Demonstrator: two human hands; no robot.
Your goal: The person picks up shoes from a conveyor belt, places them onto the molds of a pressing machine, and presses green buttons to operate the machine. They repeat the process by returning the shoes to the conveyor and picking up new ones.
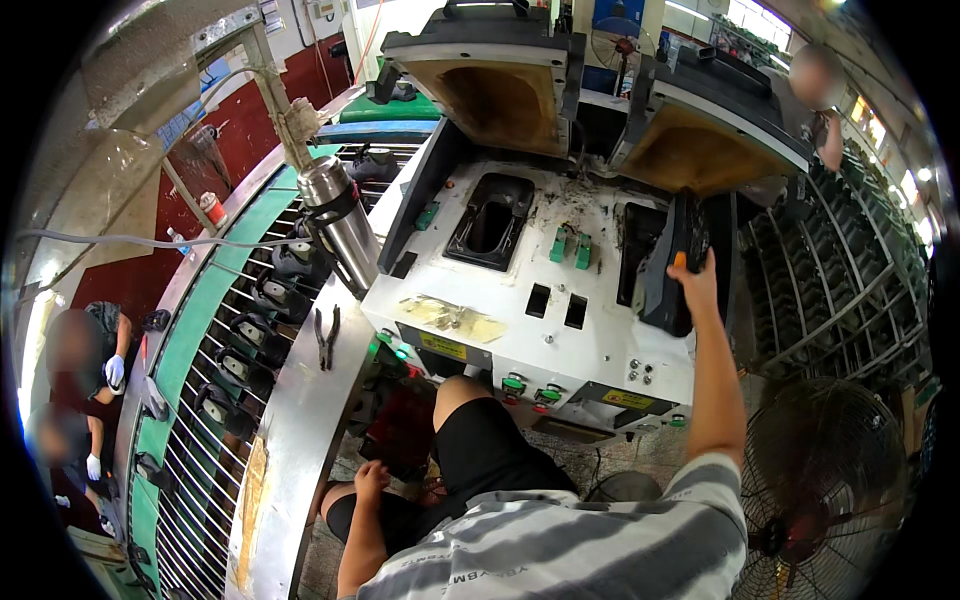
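Note:
My right hand [694, 284] grips a dark shoe [664, 275] with an orange tab, fingers wrapped round its near edge. The shoe stands tilted over the right-hand well of a white two-station machine [500, 297]. Above that well its padded lid [690, 145] is raised. Down by my knee, my left hand [371, 483] is loosely curled, with nothing visible in it. The left-hand well [490, 222] has a black rim and a dark hollow, and its lid [495, 95] is also raised.
Beside the machine stand a steel flask [338, 225] and pliers [326, 338] on a metal ledge. Several dark shoes line a roller conveyor [200, 470] at left. A large fan [815, 500] and a shoe rack [830, 270] are at right. Other people are at left and far right.

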